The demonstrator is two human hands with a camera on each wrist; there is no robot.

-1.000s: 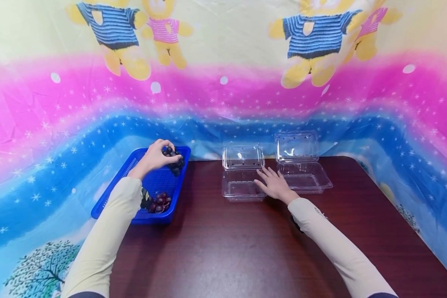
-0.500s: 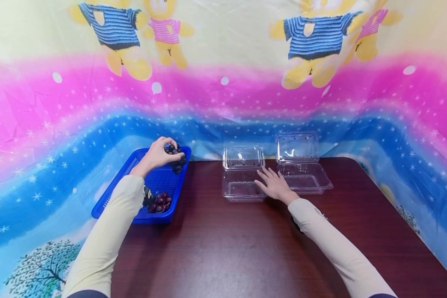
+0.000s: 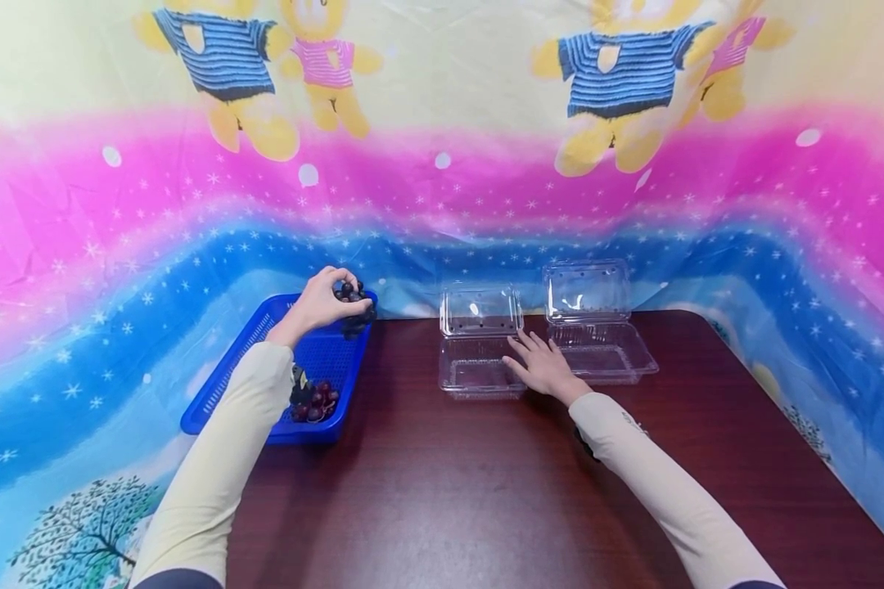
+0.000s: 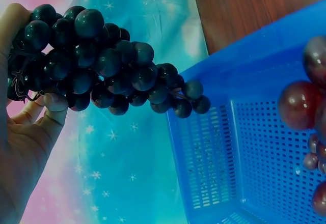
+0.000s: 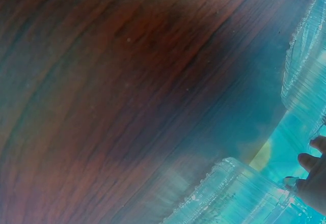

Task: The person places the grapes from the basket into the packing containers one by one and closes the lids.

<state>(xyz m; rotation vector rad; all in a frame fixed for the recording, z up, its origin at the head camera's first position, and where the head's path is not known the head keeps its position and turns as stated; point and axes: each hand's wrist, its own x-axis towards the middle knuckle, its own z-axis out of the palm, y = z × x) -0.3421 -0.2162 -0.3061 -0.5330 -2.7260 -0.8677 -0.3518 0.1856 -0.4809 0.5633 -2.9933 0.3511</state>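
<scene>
A bunch of dark grapes (image 4: 114,66) hangs from my left hand (image 3: 326,298), pinched at its stem end between thumb and fingers. It is over the far right corner of the blue basket (image 3: 224,384). A bunch of red grapes (image 3: 315,402) lies in that basket, partly hidden by my left sleeve. My right hand (image 3: 541,366) has its fingers spread at the right edge of a clear plastic clamshell box (image 3: 479,368), whose lid stands up. Whether the fingertips press on the rim I cannot tell. A second clamshell box (image 3: 604,356) is open just right of that hand.
The brown table (image 3: 427,491) carries everything. Behind it hangs a patterned cloth (image 3: 412,204) with bears and snowflakes, close to the raised lids and the far side of the basket.
My left hand has moved a little right and up with the dark grapes, toward the basket's far right corner. The right hand and both boxes have stayed in place.
</scene>
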